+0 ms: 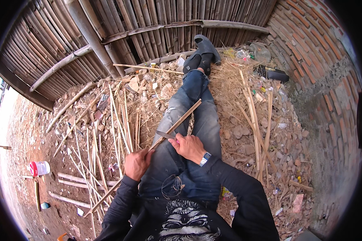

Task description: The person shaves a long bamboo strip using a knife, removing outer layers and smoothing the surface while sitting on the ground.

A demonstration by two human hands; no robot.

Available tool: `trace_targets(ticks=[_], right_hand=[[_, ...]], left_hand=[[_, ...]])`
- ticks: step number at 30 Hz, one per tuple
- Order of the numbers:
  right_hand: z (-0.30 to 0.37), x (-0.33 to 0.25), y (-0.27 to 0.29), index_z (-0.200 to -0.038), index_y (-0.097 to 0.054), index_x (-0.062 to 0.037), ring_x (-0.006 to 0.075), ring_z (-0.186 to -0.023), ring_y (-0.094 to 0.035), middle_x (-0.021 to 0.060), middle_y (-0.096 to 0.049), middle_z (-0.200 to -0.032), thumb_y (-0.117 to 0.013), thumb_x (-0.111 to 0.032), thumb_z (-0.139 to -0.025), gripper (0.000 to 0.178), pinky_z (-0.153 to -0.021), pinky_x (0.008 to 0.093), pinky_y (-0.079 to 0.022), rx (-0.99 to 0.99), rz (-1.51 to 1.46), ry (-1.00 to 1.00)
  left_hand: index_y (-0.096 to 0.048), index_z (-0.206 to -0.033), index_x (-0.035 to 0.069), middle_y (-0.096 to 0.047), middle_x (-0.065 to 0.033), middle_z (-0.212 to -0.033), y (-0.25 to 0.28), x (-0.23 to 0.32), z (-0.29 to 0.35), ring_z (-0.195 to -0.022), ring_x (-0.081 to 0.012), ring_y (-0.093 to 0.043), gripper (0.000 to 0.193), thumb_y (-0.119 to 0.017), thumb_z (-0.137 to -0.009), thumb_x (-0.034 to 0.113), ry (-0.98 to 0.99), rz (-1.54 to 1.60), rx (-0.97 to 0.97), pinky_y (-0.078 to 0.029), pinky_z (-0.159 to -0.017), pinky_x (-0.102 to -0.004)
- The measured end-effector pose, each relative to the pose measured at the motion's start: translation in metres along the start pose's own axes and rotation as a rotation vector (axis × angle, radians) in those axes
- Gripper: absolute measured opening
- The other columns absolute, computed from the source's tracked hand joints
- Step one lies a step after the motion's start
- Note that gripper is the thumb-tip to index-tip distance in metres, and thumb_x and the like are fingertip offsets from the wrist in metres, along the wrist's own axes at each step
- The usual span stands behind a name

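Observation:
A long bamboo strip (184, 116) slants across my thighs, its far end past my knees and its near end low on the left beside my forearm. My left hand (137, 164) is closed round its middle. In my right hand (188, 148) is a knife, gripped by a handle that the fingers mostly hide. The knife blade (165, 135) points left and lies across the strip, just beyond my left hand. A loop of thin wire or fibre (173, 187) rests on my lap.
Several split bamboo strips (93, 160) lie on the ground at left, more strips (258, 128) at right. A white and red bucket (39, 168) is at far left. A bamboo wall (157, 20) stands ahead, a brick wall (334, 80) at right. Rubble and straw cover the ground.

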State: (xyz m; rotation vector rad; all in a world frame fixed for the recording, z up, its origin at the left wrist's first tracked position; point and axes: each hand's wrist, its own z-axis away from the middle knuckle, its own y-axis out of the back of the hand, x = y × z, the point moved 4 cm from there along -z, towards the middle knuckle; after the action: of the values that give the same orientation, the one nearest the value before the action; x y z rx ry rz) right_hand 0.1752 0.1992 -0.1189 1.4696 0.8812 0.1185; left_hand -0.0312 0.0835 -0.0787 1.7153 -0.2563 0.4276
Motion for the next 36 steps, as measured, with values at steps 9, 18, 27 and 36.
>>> trace_targets(ticks=[9, 18, 27, 36], right_hand=[[-0.028, 0.095, 0.061, -0.081, -0.068, -0.0027, 0.0480, -0.069, -0.068, 0.0249, -0.068, -0.069, -0.049, -0.052, -0.107, 0.059, -0.062, 0.0573, -0.053, 0.333, 0.005, -0.370], [0.000, 0.014, 0.008, -0.084, -0.064, -0.0044, 0.0477, -0.066, -0.069, 0.0248, -0.068, -0.067, -0.049, -0.051, -0.107, 0.054, -0.059, 0.0593, -0.054, 0.073, -0.049, -0.170], [0.007, -0.003, 0.009, -0.089, -0.065, -0.0055, 0.0478, -0.066, -0.069, 0.0245, -0.068, -0.067, -0.049, -0.051, -0.107, 0.052, -0.062, 0.0606, -0.054, -0.105, -0.057, -0.010], [-0.030, 0.122, 0.066, -0.080, -0.068, -0.0003, 0.0486, -0.069, -0.067, 0.0266, -0.067, -0.070, -0.046, -0.048, -0.110, 0.061, -0.063, 0.0571, -0.051, 0.341, -0.064, -0.379]], left_hand=[[-0.070, -0.082, 0.008, -0.064, -0.0140, -0.067, 0.012, -0.015, 0.022, -0.062, -0.0368, -0.066, 0.024, -0.073, -0.096, 0.027, 0.018, 0.018, 0.031, -0.050, -0.056, -0.0470], [-0.066, -0.084, 0.008, -0.066, -0.0112, -0.075, 0.001, 0.002, 0.019, -0.063, -0.0349, -0.067, 0.020, -0.070, -0.096, 0.023, -0.042, -0.067, 0.039, -0.051, -0.055, -0.0470], [-0.068, -0.086, 0.009, -0.065, -0.0110, -0.075, 0.001, 0.009, 0.018, -0.063, -0.0340, -0.068, 0.015, -0.071, -0.095, 0.021, -0.054, -0.101, 0.065, -0.052, -0.056, -0.0464], [-0.068, -0.071, 0.003, -0.061, -0.0179, -0.063, 0.009, -0.019, 0.030, -0.057, -0.0394, -0.063, 0.032, -0.074, -0.094, 0.025, 0.081, 0.157, -0.050, -0.047, -0.054, -0.0459]])
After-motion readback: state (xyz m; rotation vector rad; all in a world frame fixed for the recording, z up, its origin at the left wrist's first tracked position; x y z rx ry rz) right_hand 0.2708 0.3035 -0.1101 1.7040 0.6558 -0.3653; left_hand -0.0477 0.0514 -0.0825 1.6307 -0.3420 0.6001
